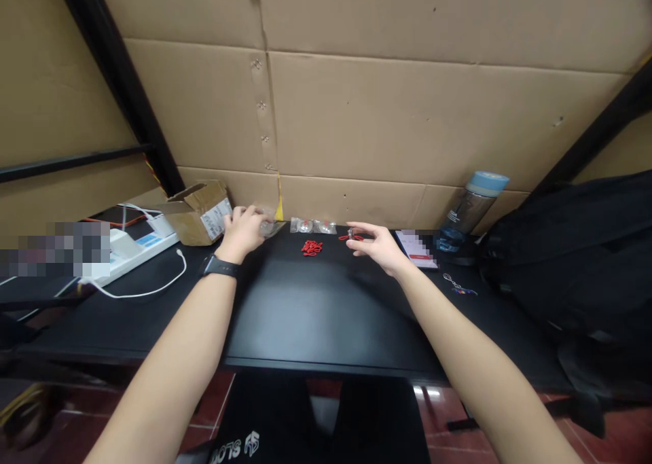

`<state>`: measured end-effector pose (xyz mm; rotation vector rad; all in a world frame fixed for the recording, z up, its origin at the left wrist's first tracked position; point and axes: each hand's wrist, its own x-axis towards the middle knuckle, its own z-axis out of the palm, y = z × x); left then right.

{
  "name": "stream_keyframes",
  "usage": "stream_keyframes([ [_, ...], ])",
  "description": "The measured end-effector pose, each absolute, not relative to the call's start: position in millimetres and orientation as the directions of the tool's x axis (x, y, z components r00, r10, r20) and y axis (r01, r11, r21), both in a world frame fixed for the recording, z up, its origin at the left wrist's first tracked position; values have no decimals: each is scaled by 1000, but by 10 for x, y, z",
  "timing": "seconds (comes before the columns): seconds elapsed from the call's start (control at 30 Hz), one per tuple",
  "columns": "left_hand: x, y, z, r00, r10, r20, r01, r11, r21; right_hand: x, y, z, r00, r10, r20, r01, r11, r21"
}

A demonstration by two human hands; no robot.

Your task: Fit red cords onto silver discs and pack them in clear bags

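Note:
My left hand point(245, 232), with a dark watch on its wrist, is over a clear plastic packet point(269, 229) at the back of the black table. Its fingers are bent and a little apart, with the fingertips at the packet. Between the thumb and fingers of my right hand point(377, 246) is a small shiny piece point(350, 234), with red cord beside it. What kind of thing it is does not show clearly. A small heap of red cord loops point(311, 248) lies between my hands. Behind the heap are two clear packets point(313, 226) with round pieces inside.
A torn-open cardboard box point(196, 212) and a white power strip point(137, 255) with a cable are on the left. To the right are a phone point(415, 248), a small charm point(460, 286), a blue-lidded bottle point(466, 212) and a black backpack point(575, 280). Cardboard point(356, 124) walls the back.

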<state>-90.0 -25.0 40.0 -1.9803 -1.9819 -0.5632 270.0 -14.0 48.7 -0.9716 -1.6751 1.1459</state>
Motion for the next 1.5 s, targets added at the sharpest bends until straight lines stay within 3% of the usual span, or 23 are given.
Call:
stream_keyframes([
  [0.17, -1065, -229, 321, -121, 868, 482, 991, 75, 114, 2756, -109, 507, -298, 929, 219, 132, 267, -955],
  [0.33, -939, -292, 497, -178, 769, 614, 978, 67, 200, 2812, -90, 543, -295, 923, 246, 147, 298, -943],
  [0.47, -549, -375, 635, -47, 709, 704, 964, -153, 218, 2890, -80, 627, -275, 916, 293, 232, 359, -904],
  [0.57, -38, -488, 582, 171, 687, 706, 913, -381, 149, 2956, -64, 686, -270, 893, 361, 282, 432, -857],
  [0.73, 648, -714, 356, 581, 617, 532, 715, -698, 28, 3075, -13, 714, -321, 872, 370, 356, 473, -806],
  [0.83, 732, -760, 276, 697, 602, 389, 619, -779, 97, 3140, -4, 723, -409, 851, 331, 475, 508, -719],
  [0.93, 678, -734, 251, 732, 624, 274, 584, -782, 218, 3184, -26, 750, -460, 846, 268, 611, 521, -596],
  [1.0, 641, -712, 253, 748, 622, 231, 577, -782, 237, 3200, -53, 779, -482, 845, 231, 673, 526, -519],
  [1.27, 620, -758, 259, 760, 615, 212, 614, -786, 79, 3126, -245, 910, -629, 777, 1, 734, 595, -327],
  [1.5, 578, -763, 229, 767, 616, 180, 611, -787, 90, 3009, -321, 848, -559, 811, -174, 828, 530, -184],
])
